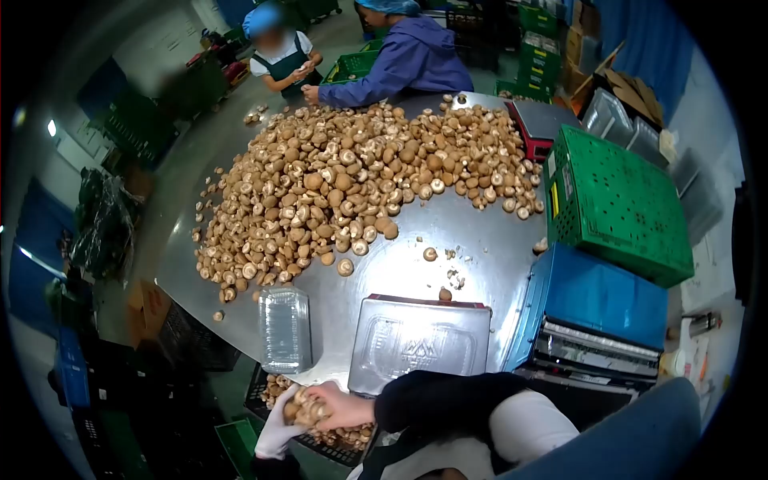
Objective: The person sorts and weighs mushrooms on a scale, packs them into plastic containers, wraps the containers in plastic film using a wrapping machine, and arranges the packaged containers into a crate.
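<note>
My left hand [278, 430], in a white glove, curls around a cluster of mushrooms [306, 410] from the left. My right hand [344, 406], ungloved, closes on the same cluster from the right. Both hands are just off the table's front edge, over a black crate [254, 398] that holds more mushrooms [352, 437]. On the table just beyond them stands a clear plastic tray [286, 330]. To its right, a weighing scale [420, 340] has a silvery, embossed top. How many mushrooms are in my hands is hidden by my fingers.
A large heap of mushrooms [312, 188] covers the far part of the metal table [392, 272]. Green crate [620, 200] and blue bin [604, 296] stand at the right. Another scale [544, 120] is behind. Two people in blue caps work across the table beside a green basket [350, 67].
</note>
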`<action>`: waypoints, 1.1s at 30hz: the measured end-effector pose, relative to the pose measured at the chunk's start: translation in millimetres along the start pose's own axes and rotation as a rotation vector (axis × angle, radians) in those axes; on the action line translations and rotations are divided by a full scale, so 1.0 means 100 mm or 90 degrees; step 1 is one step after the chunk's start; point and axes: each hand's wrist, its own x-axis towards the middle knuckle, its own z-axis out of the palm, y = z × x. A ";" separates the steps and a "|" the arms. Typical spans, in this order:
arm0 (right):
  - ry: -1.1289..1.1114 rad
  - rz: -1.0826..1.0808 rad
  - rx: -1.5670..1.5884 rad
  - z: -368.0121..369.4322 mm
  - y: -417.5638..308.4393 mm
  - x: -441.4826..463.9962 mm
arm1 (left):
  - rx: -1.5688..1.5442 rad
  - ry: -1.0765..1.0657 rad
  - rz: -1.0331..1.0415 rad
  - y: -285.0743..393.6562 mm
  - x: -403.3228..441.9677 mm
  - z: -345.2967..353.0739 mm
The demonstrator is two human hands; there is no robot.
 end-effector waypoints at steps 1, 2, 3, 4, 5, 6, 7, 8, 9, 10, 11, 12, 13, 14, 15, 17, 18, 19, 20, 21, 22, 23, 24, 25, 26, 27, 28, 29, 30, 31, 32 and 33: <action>0.001 -0.042 -0.059 0.23 0.06 0.14 | -0.052 0.023 -0.019 -0.05 -0.19 -0.15; -0.086 0.088 0.103 0.23 -0.16 0.20 | -0.029 0.045 0.021 -0.40 -0.26 -0.54; -0.175 0.215 0.263 0.19 -0.41 0.26 | -0.140 0.105 -0.076 -0.36 -0.39 -0.57; -0.155 0.146 0.213 0.32 -0.20 0.40 | -0.088 0.190 -0.103 -0.48 -0.42 -0.72; -0.134 0.078 0.163 0.44 0.00 0.51 | -0.034 0.274 -0.128 -0.58 -0.41 -0.89; -0.170 0.104 0.165 0.13 -0.41 0.34 | 0.028 0.310 -0.176 -0.57 -0.38 -0.95; -0.021 -0.148 -0.110 0.24 -0.01 0.42 | 0.088 0.342 -0.222 -0.57 -0.33 -1.00; 0.011 -0.184 -0.111 0.10 0.07 0.44 | 0.236 0.327 -0.060 -0.97 -0.15 -1.47; 0.040 -0.217 -0.113 -0.17 0.08 0.39 | 0.392 0.336 0.102 -1.36 0.01 -1.93; 0.039 -0.042 -0.016 -0.64 -0.39 0.15 | 0.362 0.337 0.108 -1.01 0.11 -1.56; 0.158 -0.014 -0.006 -0.99 -0.29 0.03 | 0.330 0.339 0.117 -0.51 0.26 -1.08; 0.278 0.011 0.003 -1.32 -0.19 -0.10 | 0.341 0.314 0.186 -0.42 0.50 -1.00; 0.397 0.111 -0.067 -1.71 -0.29 -0.30 | 0.353 0.289 0.255 -0.33 0.73 -0.93; 0.542 0.156 -0.165 -2.02 -0.35 -0.55 | 0.387 0.248 0.255 -0.09 0.91 -0.72; 0.631 0.161 -0.266 -2.40 0.12 -0.72 | 0.421 0.207 0.257 0.15 1.09 -0.46; 0.649 0.355 -0.419 -2.75 0.09 -1.15 | 0.459 0.088 0.255 0.41 1.57 -0.04; 0.638 0.379 -0.480 -2.88 0.40 -1.32 | 0.514 0.022 0.274 0.52 1.83 0.20; 0.578 0.474 -0.516 -2.99 0.70 -1.48 | 0.569 -0.043 0.295 0.59 2.08 0.46; 0.529 0.638 -0.450 -3.07 0.85 -1.52 | 0.594 -0.130 0.265 0.63 2.32 0.73; 0.515 0.692 -0.472 -3.08 1.10 -1.59 | 0.618 -0.216 0.237 0.65 2.59 1.00; 0.466 0.709 -0.477 -3.11 1.34 -1.68 | 0.684 -0.266 0.292 0.52 2.90 1.21; 0.467 0.714 -0.442 -3.10 1.50 -1.71 | 0.752 -0.316 0.344 0.35 3.20 1.41; 0.473 0.720 -0.369 -3.09 1.51 -1.71 | 0.811 -0.355 0.317 0.25 3.40 1.64; 0.473 0.725 -0.293 -3.09 1.48 -1.73 | 0.869 -0.395 0.284 0.20 3.54 1.88; 0.462 0.720 -0.261 -3.13 1.45 -1.74 | 0.970 -0.451 0.241 0.22 3.62 2.15; 0.448 0.715 -0.226 -3.17 1.45 -1.76 | 1.069 -0.509 0.190 0.23 3.69 2.36; 0.470 0.690 -0.212 -3.21 1.47 -1.75 | 1.057 -0.500 0.174 0.12 3.79 2.48; 0.467 0.696 -0.211 -3.25 1.50 -1.75 | 1.044 -0.495 0.156 -0.01 3.87 2.57; 0.559 0.639 -0.318 -3.27 1.51 -1.74 | 1.039 -0.503 0.146 -0.11 3.94 2.63; 0.645 0.579 -0.419 -3.23 1.54 -1.75 | 1.034 -0.516 0.136 -0.22 4.00 2.64; 0.656 0.510 -0.411 -3.27 1.57 -1.73 | 1.019 -0.468 0.191 -0.33 4.05 2.63; 0.664 0.447 -0.396 -3.31 1.47 -1.66 | 1.001 -0.423 0.239 -0.42 4.04 2.62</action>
